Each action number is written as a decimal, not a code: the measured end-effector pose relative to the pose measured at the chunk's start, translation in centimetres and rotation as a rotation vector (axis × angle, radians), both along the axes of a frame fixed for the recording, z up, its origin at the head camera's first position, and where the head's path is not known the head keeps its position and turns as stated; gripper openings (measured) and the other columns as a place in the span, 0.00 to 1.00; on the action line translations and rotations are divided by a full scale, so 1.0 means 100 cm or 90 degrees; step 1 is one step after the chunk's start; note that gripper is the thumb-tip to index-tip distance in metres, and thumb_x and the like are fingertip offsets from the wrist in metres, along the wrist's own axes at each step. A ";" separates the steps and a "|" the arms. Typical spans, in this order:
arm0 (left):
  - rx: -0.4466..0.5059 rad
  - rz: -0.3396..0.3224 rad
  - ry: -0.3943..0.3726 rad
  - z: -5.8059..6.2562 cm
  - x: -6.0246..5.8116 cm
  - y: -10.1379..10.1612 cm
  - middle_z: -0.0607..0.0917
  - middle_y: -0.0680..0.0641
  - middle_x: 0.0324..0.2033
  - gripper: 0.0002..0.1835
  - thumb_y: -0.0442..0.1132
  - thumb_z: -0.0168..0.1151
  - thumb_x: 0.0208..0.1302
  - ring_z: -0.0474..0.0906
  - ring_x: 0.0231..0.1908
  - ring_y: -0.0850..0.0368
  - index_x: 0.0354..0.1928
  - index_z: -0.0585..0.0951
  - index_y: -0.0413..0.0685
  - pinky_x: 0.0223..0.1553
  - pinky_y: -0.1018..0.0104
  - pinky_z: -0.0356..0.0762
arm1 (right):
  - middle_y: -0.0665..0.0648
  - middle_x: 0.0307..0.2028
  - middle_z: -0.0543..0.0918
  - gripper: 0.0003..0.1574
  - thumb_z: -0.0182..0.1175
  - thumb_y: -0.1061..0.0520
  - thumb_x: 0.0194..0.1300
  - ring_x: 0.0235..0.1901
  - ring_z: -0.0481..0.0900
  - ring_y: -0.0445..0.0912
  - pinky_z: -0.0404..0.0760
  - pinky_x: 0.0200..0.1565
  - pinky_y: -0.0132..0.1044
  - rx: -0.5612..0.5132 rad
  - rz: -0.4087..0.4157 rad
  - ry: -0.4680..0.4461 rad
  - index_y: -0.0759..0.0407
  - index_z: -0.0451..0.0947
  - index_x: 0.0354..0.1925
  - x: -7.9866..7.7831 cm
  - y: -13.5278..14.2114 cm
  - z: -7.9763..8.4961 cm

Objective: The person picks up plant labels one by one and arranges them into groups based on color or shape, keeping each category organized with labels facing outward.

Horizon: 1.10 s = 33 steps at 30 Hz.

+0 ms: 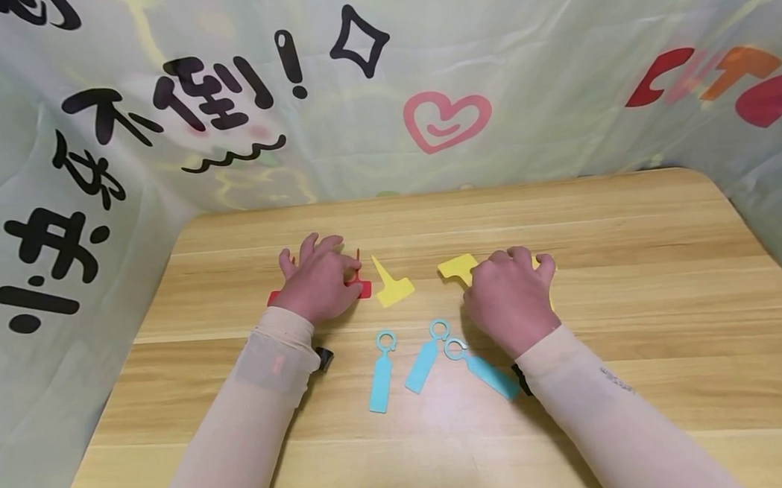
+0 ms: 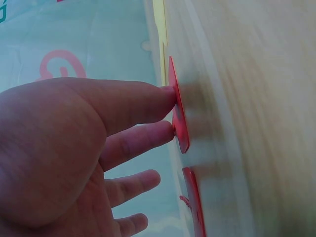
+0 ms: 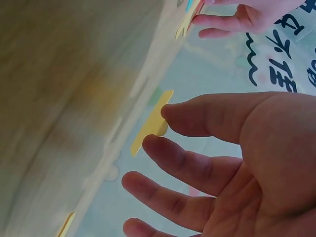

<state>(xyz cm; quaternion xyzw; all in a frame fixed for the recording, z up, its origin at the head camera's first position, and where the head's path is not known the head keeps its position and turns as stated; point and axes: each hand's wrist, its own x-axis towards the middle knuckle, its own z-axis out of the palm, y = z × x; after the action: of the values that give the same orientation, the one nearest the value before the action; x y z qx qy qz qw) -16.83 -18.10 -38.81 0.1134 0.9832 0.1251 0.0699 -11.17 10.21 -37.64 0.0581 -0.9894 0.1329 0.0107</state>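
Note:
My left hand (image 1: 319, 282) pinches a red T-shaped plant label (image 1: 365, 289) between thumb and index finger, its other fingers spread. A second red label (image 2: 195, 202) lies beside it, mostly hidden by the hand in the head view. Between the hands lies a yellow T-shaped plant label (image 1: 394, 288). My right hand (image 1: 511, 296) holds another yellow label (image 3: 153, 123) with its thumb and index fingertip, close over the table. The remaining fingers are loosely bent. More yellow (image 1: 552, 294) shows at that hand's far side, largely covered by it.
Three light-blue tags with ring hooks lie nearer the front: one on the left (image 1: 381, 383), one in the middle (image 1: 422, 367), one (image 1: 492, 376) beside the right forearm. Wooden table (image 1: 670, 294) spreads around them. A printed cloth (image 1: 521, 64) hangs behind and at the sides.

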 end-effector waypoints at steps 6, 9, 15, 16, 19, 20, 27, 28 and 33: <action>-0.004 0.000 0.001 0.000 0.000 -0.001 0.66 0.48 0.74 0.12 0.50 0.68 0.63 0.44 0.77 0.36 0.48 0.91 0.64 0.65 0.23 0.32 | 0.57 0.25 0.76 0.20 0.60 0.61 0.60 0.55 0.71 0.67 0.52 0.56 0.72 -0.001 -0.009 -0.007 0.52 0.72 0.12 0.000 0.004 0.000; -0.005 0.000 0.002 -0.001 0.000 -0.001 0.66 0.48 0.74 0.13 0.50 0.68 0.63 0.44 0.77 0.36 0.48 0.90 0.64 0.65 0.23 0.32 | 0.58 0.26 0.77 0.20 0.60 0.61 0.60 0.56 0.71 0.67 0.51 0.57 0.73 -0.005 -0.015 -0.002 0.52 0.73 0.12 -0.001 0.006 -0.001; -0.007 0.001 0.003 -0.001 0.000 0.000 0.66 0.48 0.74 0.15 0.50 0.68 0.63 0.44 0.77 0.36 0.51 0.90 0.64 0.66 0.24 0.32 | 0.59 0.27 0.77 0.20 0.59 0.61 0.60 0.57 0.70 0.68 0.50 0.58 0.74 -0.012 -0.028 -0.007 0.52 0.74 0.13 0.000 0.012 -0.001; -0.007 0.001 0.003 -0.001 0.000 0.000 0.66 0.48 0.74 0.15 0.50 0.68 0.63 0.44 0.77 0.36 0.51 0.90 0.64 0.66 0.24 0.32 | 0.59 0.27 0.77 0.20 0.59 0.61 0.60 0.58 0.69 0.68 0.49 0.58 0.74 -0.014 -0.030 -0.010 0.52 0.74 0.13 0.000 0.013 -0.001; -0.009 0.001 0.001 -0.002 0.000 0.000 0.66 0.48 0.74 0.14 0.50 0.68 0.63 0.44 0.77 0.36 0.50 0.90 0.64 0.65 0.24 0.32 | 0.59 0.28 0.77 0.20 0.58 0.61 0.60 0.57 0.69 0.68 0.49 0.58 0.74 -0.017 -0.033 -0.013 0.51 0.73 0.12 0.001 0.017 -0.001; -0.011 0.001 0.001 -0.002 0.000 0.000 0.66 0.48 0.74 0.14 0.51 0.68 0.63 0.44 0.77 0.36 0.50 0.90 0.64 0.65 0.24 0.32 | 0.59 0.28 0.77 0.21 0.58 0.61 0.60 0.57 0.69 0.68 0.49 0.58 0.74 -0.018 -0.034 -0.013 0.51 0.73 0.12 0.001 0.018 -0.001; -0.008 -0.002 0.000 -0.001 0.000 0.000 0.66 0.47 0.74 0.14 0.50 0.67 0.63 0.44 0.77 0.35 0.51 0.90 0.63 0.64 0.23 0.32 | 0.60 0.26 0.77 0.22 0.61 0.60 0.61 0.55 0.70 0.69 0.50 0.57 0.75 -0.019 -0.040 -0.004 0.52 0.72 0.11 0.002 0.026 -0.001; -0.008 -0.002 0.000 -0.001 0.000 0.000 0.66 0.47 0.74 0.15 0.50 0.67 0.63 0.44 0.77 0.35 0.51 0.90 0.63 0.64 0.23 0.32 | 0.60 0.26 0.77 0.22 0.61 0.60 0.61 0.55 0.70 0.69 0.50 0.57 0.75 -0.020 -0.041 -0.003 0.52 0.72 0.11 0.002 0.028 -0.001; -0.010 -0.001 0.000 0.000 0.001 0.000 0.66 0.47 0.74 0.15 0.50 0.67 0.63 0.44 0.77 0.35 0.52 0.90 0.63 0.65 0.23 0.32 | 0.59 0.23 0.75 0.22 0.61 0.60 0.61 0.52 0.70 0.69 0.49 0.55 0.75 -0.023 -0.049 0.000 0.53 0.72 0.11 0.002 0.036 -0.001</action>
<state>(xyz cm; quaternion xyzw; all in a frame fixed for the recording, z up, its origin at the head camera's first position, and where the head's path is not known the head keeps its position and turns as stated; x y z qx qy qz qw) -16.78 -18.08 -38.77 0.1138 0.9840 0.1176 0.0709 -11.00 13.81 -37.74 0.0200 -0.9884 0.1499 0.0167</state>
